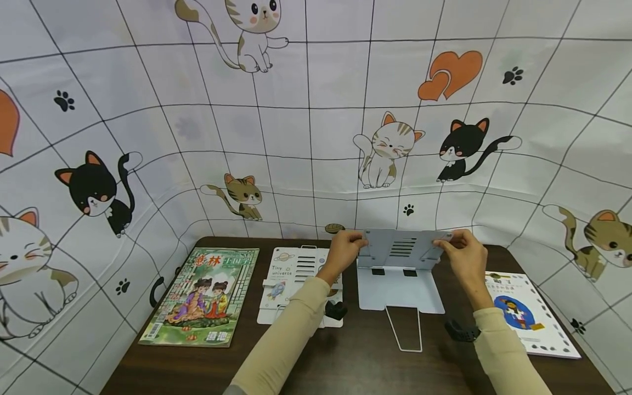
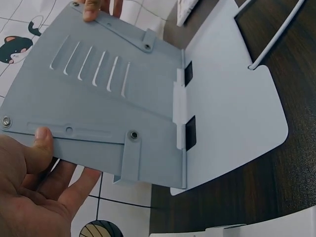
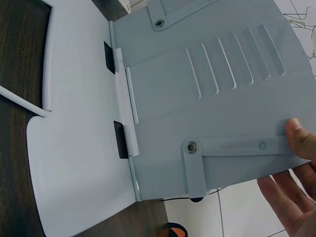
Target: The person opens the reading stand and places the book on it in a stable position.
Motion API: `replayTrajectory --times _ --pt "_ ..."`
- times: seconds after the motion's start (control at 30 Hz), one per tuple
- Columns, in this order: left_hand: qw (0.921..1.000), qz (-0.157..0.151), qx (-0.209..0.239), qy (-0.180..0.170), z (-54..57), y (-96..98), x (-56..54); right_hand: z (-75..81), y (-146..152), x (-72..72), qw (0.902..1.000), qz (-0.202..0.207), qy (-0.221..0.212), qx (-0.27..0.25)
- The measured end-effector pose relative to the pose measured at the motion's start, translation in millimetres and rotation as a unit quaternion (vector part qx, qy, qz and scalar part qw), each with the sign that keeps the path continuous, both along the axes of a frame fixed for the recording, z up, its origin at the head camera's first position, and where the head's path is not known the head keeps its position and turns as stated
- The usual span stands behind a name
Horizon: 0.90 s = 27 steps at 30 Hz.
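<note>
A grey-white metal folding book stand (image 1: 401, 288) lies on the table, its slotted back panel (image 2: 94, 94) raised from the flat base (image 3: 84, 128) along a hinge. My left hand (image 1: 344, 253) pinches the panel's upper left corner, thumb on the near face and fingers behind. At the opposite corner my right hand (image 1: 466, 263) pinches the panel the same way. Riveted metal strips (image 3: 222, 146) lie along both sides of the panel. From the base's front edge a white wire loop (image 1: 421, 329) extends over the tabletop towards me.
A second book stand (image 1: 282, 274), printed "Tiny universe", lies left of the held one. Further left is a magazine (image 1: 212, 296) with two illustrated figures. A white book (image 1: 548, 334) lies at the right, partly behind my right forearm. Cat-printed cloth (image 1: 336, 131) hangs behind the brown table (image 1: 345, 367).
</note>
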<state>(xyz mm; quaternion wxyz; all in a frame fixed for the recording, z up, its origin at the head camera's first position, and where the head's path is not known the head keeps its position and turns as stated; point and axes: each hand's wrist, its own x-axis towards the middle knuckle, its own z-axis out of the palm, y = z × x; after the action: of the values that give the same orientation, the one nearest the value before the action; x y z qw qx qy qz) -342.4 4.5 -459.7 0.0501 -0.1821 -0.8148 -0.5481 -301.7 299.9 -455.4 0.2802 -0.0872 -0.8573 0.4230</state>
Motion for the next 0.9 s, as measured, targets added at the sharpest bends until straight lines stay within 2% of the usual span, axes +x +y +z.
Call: replayTrajectory --times 0.1,0.17,0.3,0.37,0.43,0.47,0.53,0.63,0.7,0.77,0.8,0.87,0.9 --pt "1.0 0.007 0.0 0.001 -0.2 1.1 -2.7 2.4 1 2.5 0.9998 0.012 -0.013 0.01" --pt "0.9999 0.013 -0.005 0.004 -0.3 1.7 -4.3 3.9 1 6.9 0.9999 0.007 -0.011 0.011" --pt "0.9997 0.019 -0.01 0.008 -0.6 2.6 -6.2 3.0 0 18.9 0.9996 -0.007 0.024 0.013" --pt "0.9997 0.022 -0.011 0.009 -0.5 3.0 -6.3 0.4 1 25.3 0.9979 0.031 0.035 0.044" --pt "0.9996 0.026 -0.006 0.01 -0.2 3.6 -6.4 -3.3 0 32.1 0.99 0.108 0.022 0.089" --pt "0.9995 0.029 -0.004 0.011 0.1 3.6 -6.4 -5.7 -1 35.8 0.9818 0.157 0.007 0.106" --pt "0.9994 0.032 -0.004 0.013 0.6 3.9 -6.5 -11.3 -4 43.7 0.959 0.251 -0.033 0.127" --pt "0.9992 0.036 -0.005 0.018 1.8 4.4 -6.3 -21.3 -11 55.7 0.9147 0.366 -0.083 0.15" --pt "0.9992 0.035 -0.005 0.019 2.8 4.8 -5.8 -27.5 -17 64.0 0.8828 0.428 -0.118 0.154" --pt "0.9992 0.035 -0.004 0.02 3.6 5.2 -5.7 -34.0 -23 71.9 0.8498 0.478 -0.152 0.161" --pt "0.9992 0.034 -0.003 0.02 3.7 5.3 -5.7 -37.0 -26 76.0 0.8367 0.493 -0.174 0.164" --pt "0.9993 0.033 -0.001 0.018 3.7 5.1 -5.8 -42.1 -31 83.4 0.8172 0.508 -0.213 0.171" --pt "0.9993 0.032 0.0 0.018 3.2 4.7 -5.6 -44.2 -34 86.5 0.8127 0.506 -0.226 0.18"
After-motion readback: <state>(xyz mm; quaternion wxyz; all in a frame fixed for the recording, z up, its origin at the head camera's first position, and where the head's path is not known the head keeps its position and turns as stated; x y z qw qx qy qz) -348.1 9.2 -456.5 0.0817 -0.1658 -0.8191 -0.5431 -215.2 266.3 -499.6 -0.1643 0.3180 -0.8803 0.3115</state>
